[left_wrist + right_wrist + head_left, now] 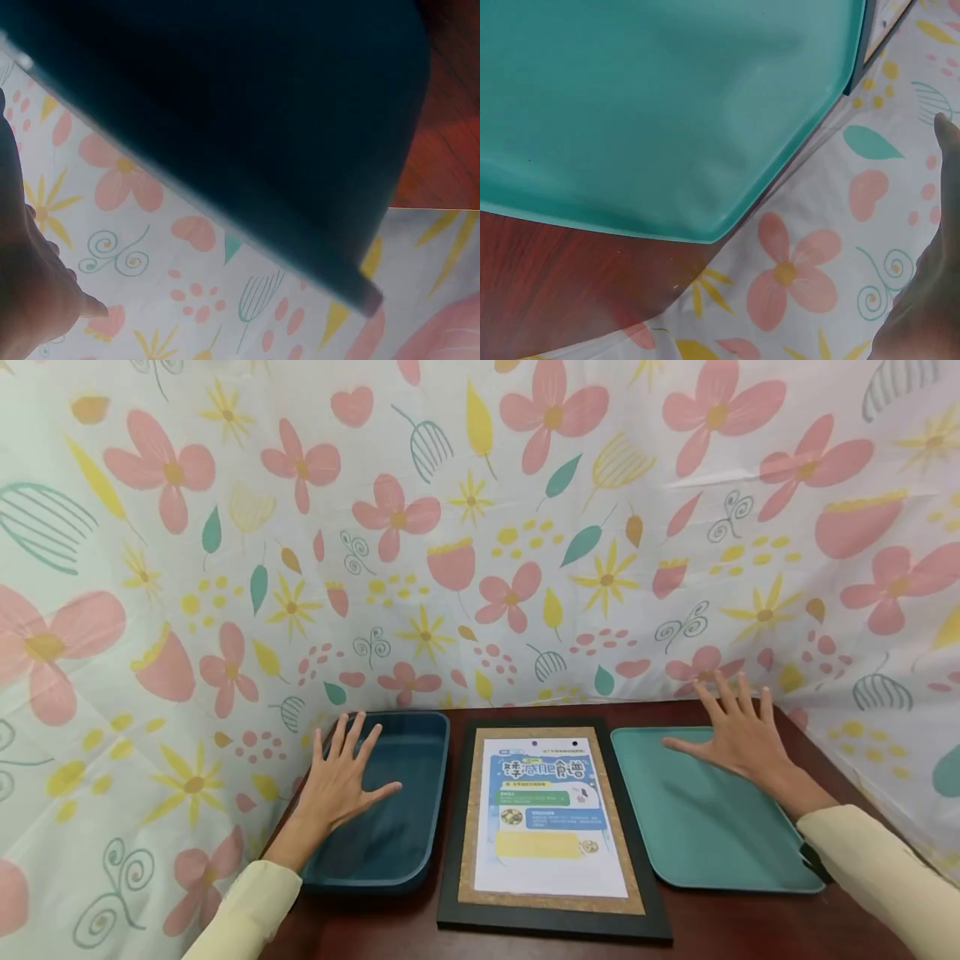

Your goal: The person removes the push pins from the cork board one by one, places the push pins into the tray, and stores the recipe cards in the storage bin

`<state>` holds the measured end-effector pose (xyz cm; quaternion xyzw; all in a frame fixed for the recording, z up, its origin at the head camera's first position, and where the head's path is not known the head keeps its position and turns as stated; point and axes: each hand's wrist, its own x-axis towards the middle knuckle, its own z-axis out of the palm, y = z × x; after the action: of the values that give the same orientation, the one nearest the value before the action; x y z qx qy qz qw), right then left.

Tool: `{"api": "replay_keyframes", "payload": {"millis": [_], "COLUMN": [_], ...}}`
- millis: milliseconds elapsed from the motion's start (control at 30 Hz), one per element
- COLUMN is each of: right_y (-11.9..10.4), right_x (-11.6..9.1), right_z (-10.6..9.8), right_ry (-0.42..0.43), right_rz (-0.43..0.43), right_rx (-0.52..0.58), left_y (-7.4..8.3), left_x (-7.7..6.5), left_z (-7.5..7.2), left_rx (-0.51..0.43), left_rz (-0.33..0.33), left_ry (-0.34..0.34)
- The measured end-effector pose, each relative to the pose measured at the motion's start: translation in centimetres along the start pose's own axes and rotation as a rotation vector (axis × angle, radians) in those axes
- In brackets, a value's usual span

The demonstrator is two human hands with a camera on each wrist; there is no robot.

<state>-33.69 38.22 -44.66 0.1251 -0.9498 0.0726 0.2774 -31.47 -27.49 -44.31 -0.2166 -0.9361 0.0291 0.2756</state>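
Observation:
My left hand point(339, 781) is held over the left side of a deep dark blue tray point(405, 860), fingers spread and nothing in it. Over the far right corner of a flat teal tray point(697, 827), my right hand point(738, 735) is spread wide too, also holding nothing. Between the trays lies a black-framed cork board point(468, 860) bearing a printed sheet point(551, 877) with blue, green and yellow blocks. In the left wrist view the dark tray point(285, 150) fills the top; in the right wrist view the teal tray point(667, 112) does.
Everything stands on a dark red-brown wooden table point(360, 935). A white cloth point(465, 677) printed with pink flowers, yellow stars and green leaves hangs behind the table and along both sides. The frame's edges run close beside both trays.

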Motion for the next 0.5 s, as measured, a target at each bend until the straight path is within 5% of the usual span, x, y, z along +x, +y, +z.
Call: {"api": "replay_keyframes", "payload": {"millis": [500], "right_y": [-2.1], "right_x": [0.8], "right_z": [-0.5], "right_ry": [-0.057], "right_rz": [0.008], "right_rx": [0.006], "left_y": [-0.1], "left_x": [-0.3], "left_z": [0.3], "left_rx": [0.007], "left_rz": [0.0], "left_ry": [-0.004]}}
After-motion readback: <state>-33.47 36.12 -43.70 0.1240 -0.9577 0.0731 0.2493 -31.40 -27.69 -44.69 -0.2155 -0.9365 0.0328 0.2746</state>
